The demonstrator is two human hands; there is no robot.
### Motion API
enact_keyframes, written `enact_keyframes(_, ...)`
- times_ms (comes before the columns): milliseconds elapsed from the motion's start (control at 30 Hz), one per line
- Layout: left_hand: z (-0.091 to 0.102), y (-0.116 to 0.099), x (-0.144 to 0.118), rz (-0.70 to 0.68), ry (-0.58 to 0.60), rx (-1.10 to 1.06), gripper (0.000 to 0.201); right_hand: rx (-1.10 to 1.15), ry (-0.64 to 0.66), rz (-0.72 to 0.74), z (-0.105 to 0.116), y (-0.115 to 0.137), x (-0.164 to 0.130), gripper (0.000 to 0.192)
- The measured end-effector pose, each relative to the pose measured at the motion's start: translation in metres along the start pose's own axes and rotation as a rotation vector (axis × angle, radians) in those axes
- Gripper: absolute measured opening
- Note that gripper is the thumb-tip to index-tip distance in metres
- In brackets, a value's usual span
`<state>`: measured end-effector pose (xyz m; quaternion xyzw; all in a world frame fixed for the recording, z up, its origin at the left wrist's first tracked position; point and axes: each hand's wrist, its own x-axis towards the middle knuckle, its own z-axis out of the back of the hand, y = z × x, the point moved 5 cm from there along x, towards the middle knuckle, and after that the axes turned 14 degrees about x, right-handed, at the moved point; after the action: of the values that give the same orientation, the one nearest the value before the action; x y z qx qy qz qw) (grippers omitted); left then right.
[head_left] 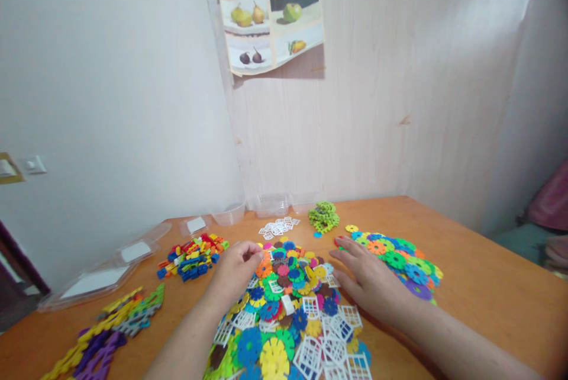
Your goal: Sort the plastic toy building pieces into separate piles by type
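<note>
A big heap of coloured plastic snowflake discs and white window pieces [293,309] lies on the orange table [488,285] in front of me. My left hand [235,267] rests on the heap's left edge, fingers curled and pinching at discs; whether it holds one I cannot tell. My right hand [368,276] lies flat, fingers spread, between this heap and a second pile of discs [399,255] to the right.
A small stack of green discs [323,216] and white window pieces [277,227] lie farther back. Small coloured bricks [193,255] sit at the left, long purple, yellow and green pieces [110,327] at the near left. Clear tubs and lids [133,253] line the wall.
</note>
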<state>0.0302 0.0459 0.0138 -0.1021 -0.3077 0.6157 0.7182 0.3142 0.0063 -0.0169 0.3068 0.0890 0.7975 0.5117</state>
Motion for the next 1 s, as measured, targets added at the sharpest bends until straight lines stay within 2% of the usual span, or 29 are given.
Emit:
enact_keyframes(133,-0.010,-0.017,-0.012,0.059,0.145,-0.231,0.030,0.109,-0.044,0.080,-0.001,0.028,-0.006,0.043)
enact_keyframes(267,-0.028,-0.047,-0.032,-0.011,0.292,-0.374,0.029,0.242,-0.025,0.248,-0.001,0.064,-0.013,0.052)
enact_keyframes(333,-0.038,-0.059,-0.042,-0.035,0.382,-0.443,0.029,0.276,0.012,0.277,-0.001,0.076,-0.015,0.048)
enact_keyframes(433,-0.047,-0.066,-0.049,-0.005,0.473,-0.544,0.032,0.269,0.046,0.233,0.001,0.081,-0.013,0.033)
enact_keyframes(667,-0.047,-0.062,-0.049,0.040,0.468,-0.587,0.033,0.209,0.071,0.250,-0.002,0.075,-0.011,0.035)
enact_keyframes(833,-0.042,-0.061,-0.046,0.019,0.433,-0.580,0.027,0.187,-0.025,0.212,0.006,0.057,-0.005,0.027)
enact_keyframes(933,-0.039,-0.058,-0.043,0.025,0.405,-0.580,0.025,0.282,-0.036,0.149,0.010,0.053,-0.004,0.030)
enact_keyframes(1000,-0.041,-0.057,-0.042,0.023,0.422,-0.579,0.027,0.417,0.011,0.102,0.004,0.057,-0.006,0.030)
